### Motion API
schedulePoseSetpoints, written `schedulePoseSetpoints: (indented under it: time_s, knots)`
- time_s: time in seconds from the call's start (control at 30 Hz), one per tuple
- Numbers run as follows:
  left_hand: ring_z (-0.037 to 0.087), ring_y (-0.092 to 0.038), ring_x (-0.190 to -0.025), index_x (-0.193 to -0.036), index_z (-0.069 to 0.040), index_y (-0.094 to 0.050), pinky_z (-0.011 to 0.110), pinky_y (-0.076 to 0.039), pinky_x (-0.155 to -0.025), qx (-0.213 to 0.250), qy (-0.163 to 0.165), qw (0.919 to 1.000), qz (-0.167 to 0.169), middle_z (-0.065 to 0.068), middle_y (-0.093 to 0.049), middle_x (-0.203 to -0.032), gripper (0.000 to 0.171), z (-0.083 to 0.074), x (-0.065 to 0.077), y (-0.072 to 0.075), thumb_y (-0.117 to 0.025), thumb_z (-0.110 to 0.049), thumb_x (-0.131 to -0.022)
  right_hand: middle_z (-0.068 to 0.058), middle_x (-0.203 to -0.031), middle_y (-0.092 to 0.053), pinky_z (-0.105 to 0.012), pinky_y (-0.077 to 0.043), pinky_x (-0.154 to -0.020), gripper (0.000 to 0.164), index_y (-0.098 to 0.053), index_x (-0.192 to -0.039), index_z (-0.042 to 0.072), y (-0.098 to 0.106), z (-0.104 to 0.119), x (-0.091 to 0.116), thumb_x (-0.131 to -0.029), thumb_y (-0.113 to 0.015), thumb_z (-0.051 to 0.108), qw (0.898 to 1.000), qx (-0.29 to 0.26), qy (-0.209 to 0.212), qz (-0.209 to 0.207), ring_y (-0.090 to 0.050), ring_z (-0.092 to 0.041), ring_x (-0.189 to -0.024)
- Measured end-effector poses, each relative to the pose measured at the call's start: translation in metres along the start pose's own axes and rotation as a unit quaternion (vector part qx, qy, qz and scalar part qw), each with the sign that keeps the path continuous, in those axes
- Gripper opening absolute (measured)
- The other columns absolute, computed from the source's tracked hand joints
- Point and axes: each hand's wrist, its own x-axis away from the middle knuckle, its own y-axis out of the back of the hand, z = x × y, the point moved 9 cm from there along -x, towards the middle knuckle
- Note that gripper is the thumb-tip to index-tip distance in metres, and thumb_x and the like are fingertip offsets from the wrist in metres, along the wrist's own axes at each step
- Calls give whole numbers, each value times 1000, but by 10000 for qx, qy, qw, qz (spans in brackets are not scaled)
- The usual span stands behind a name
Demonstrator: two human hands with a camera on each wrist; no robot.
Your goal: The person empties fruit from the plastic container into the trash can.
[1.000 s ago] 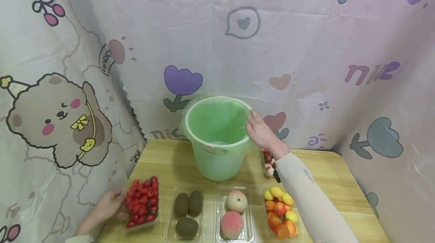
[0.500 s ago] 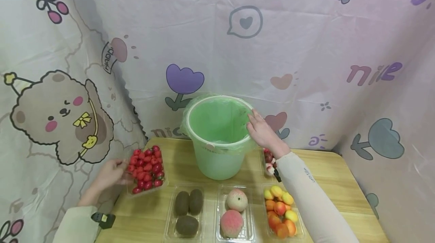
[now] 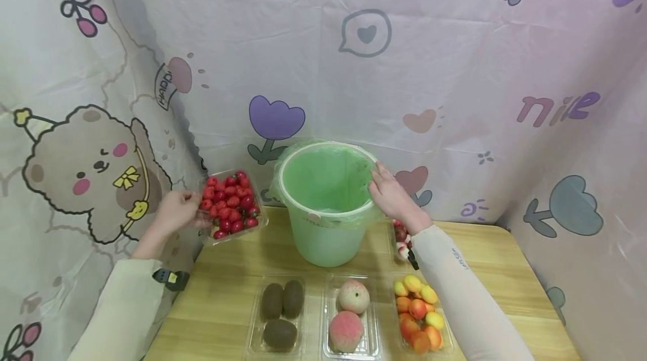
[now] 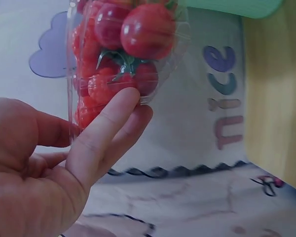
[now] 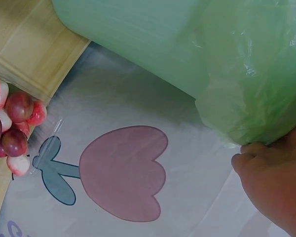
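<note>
Currently on view: one left hand, pinching side of clear box of red fruit, held up, tilted, left of bucket and apart from it. One right hand, fingers at bucket's lined rim; cannot tell whether gripping. Bucket: green, upright on wooden table. Front row, boxed: three kiwis, two peaches, yellow-and-orange fruit. Near right sleeve: boxed grapes.

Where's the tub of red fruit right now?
In the head view, the tub is in the left hand, left of the green bucket.
</note>
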Motion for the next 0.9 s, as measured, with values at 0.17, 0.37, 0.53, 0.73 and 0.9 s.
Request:
schedulePoseSetpoints:
  time_s: [0.17,0.37,0.53,0.73,0.9]
  knots:
    - [11,-75,-77,-132,22,-52,33,-67,-77,327,71,9994,65,19,-72,-99,49,-25,-11,0,-29,-18,-114,-24,-176,-10,-54,-12,-134,64,-31,-160,-9,0,0,0,-112,-24,32,10000,-33,8,18,-12,-43,-164]
    - [10,-72,-71,-107,11,-59,27,-65,-68,-63,-80,9998,-192,11,-67,-88,41,-55,-18,2,-32,-18,-113,-25,-175,-12,-55,-11,-133,63,-32,-160,-10,1,0,0,-112,-24,31,10000,7,36,-32,-13,-44,-163]
    - [8,-70,-64,-90,6,-56,25,-63,-64,-102,-169,9993,-313,8,-67,-78,37,-77,-24,0,-33,-14,-111,-26,-175,-12,-56,-11,-133,64,-31,-160,-9,1,0,-1,-112,-24,32,10000,22,23,-15,-12,-45,-163]
    - [12,-71,-57,-90,6,-68,22,-55,-56,-730,-471,9921,-908,6,-70,-70,38,-105,-28,6,-39,-13,-106,-26,-175,-13,-56,-13,-133,64,-32,-159,-11,0,1,-2,-112,-25,32,10000,0,32,-27,-13,-45,-163]
    - [14,-72,-58,-90,5,-69,23,-54,-58,-958,-420,9891,-1040,3,-67,-66,36,-118,-31,8,-42,-14,-103,-26,-175,-14,-55,-12,-134,64,-33,-159,-10,1,1,-1,-112,-25,32,10000,14,-19,-50,-13,-44,-163]
